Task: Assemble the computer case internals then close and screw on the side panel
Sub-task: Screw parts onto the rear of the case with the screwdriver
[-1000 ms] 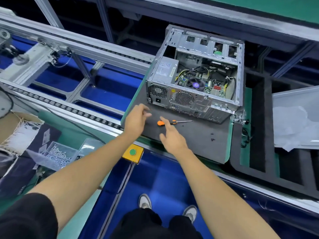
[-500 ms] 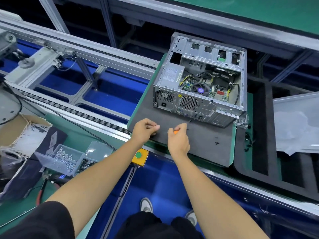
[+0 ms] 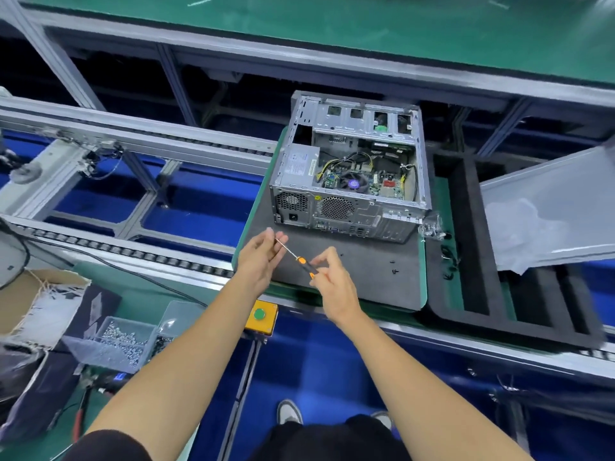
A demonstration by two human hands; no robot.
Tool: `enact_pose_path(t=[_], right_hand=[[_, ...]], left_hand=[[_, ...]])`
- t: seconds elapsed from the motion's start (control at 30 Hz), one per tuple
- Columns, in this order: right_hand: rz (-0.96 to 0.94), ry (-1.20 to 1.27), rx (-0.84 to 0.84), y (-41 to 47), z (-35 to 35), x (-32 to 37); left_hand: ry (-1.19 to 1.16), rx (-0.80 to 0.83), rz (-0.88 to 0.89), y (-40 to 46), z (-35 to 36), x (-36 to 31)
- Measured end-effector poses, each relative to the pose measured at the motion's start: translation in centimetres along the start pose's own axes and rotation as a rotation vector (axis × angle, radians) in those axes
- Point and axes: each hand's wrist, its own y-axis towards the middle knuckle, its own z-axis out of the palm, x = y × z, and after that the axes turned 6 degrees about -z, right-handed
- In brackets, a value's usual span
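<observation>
On the dark foam mat (image 3: 366, 277) in front of us sits the computer case (image 3: 351, 181), lying with its open side up and its rear panel toward us. We can see the power supply (image 3: 301, 164) at the case's left, the round fan (image 3: 353, 184) on the board and a tangle of yellow and black cables, though the finer parts inside are too small to tell apart. The side panel (image 3: 552, 207) lies well apart to the right, tilted, cut off by the picture's edge and partly covered by a pale plastic sheet.

Just in front of the case we hold the screwdriver (image 3: 298, 257) in the air between both hands. Our right hand (image 3: 332, 281) pinches the orange and black handle with curled fingers; the handle's end is hidden behind them. Our left hand (image 3: 261, 257) has its fingers nearly straight, and the fingertips touch the thin shaft near its tip, which is hidden by them; we cannot tell if a screw sits there.

A few small black screws (image 3: 394, 266) lie on the mat to the right. Below the counter edge is a yellow box with a green button (image 3: 261, 316), and to the left a clear bin of silver screws (image 3: 116, 341).
</observation>
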Motion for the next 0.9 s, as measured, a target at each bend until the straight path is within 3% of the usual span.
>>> enact_pose_path(t=[0.6, 0.9], right_hand=[[-0.087, 0.105, 0.021, -1.1, -8.3, -0.8], [0.083, 0.515, -0.045, -0.7, -8.0, -1.2]], left_hand=[[0.0, 0.142, -0.033, -3.0, 5.9, 2.5], [0.025, 0.183, -0.103, -3.3, 8.1, 2.4]])
